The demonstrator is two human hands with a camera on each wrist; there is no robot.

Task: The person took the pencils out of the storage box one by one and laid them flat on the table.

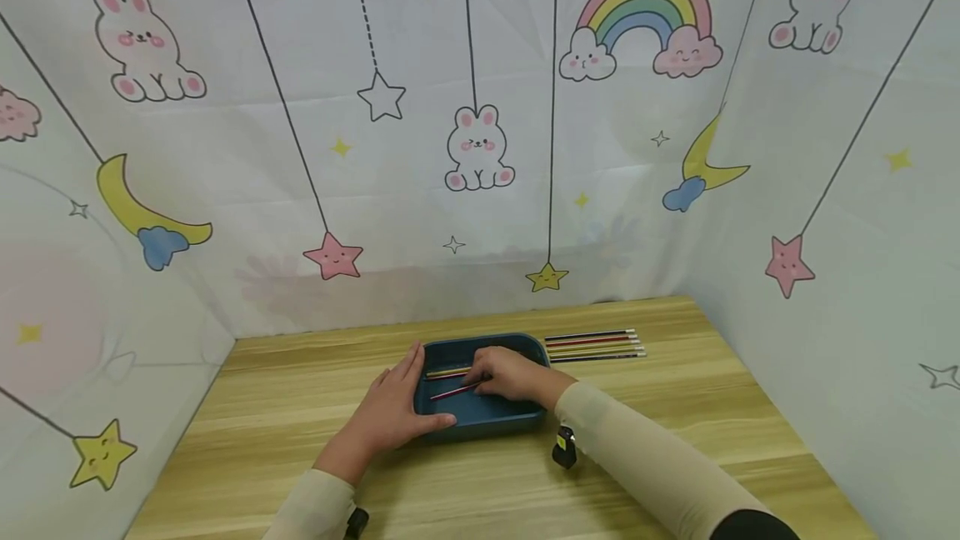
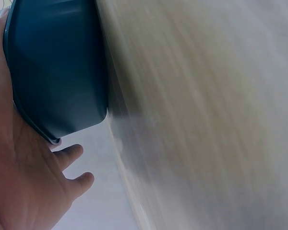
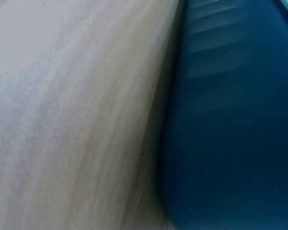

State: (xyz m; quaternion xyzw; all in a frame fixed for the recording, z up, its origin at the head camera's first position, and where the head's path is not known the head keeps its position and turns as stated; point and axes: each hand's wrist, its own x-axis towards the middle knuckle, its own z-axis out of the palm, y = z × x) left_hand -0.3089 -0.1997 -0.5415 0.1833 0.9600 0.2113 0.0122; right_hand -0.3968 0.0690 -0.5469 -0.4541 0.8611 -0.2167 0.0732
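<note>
A dark blue tray (image 1: 495, 422) sits on the table in the head view. My left hand (image 1: 387, 411) rests against its left end, fingers extended along the side and thumb over the front rim. The left wrist view shows the palm (image 2: 24, 177) beside the tray's corner (image 2: 62, 72). My right hand (image 1: 506, 375) reaches inside the tray and pinches a dark red pencil (image 1: 447, 394), whose far end sticks out to the left. Behind it, a few yellow and red pencils (image 1: 444, 373) lie in the tray, partly hidden by the right hand.
Several pencils (image 1: 592, 343) with white ends lie side by side on the wooden table (image 1: 300, 407), right of the tray. A printed cloth (image 1: 405, 190) with rabbits and stars stands behind and at both sides. The tray's outer wall (image 3: 230, 134) fills much of the right wrist view.
</note>
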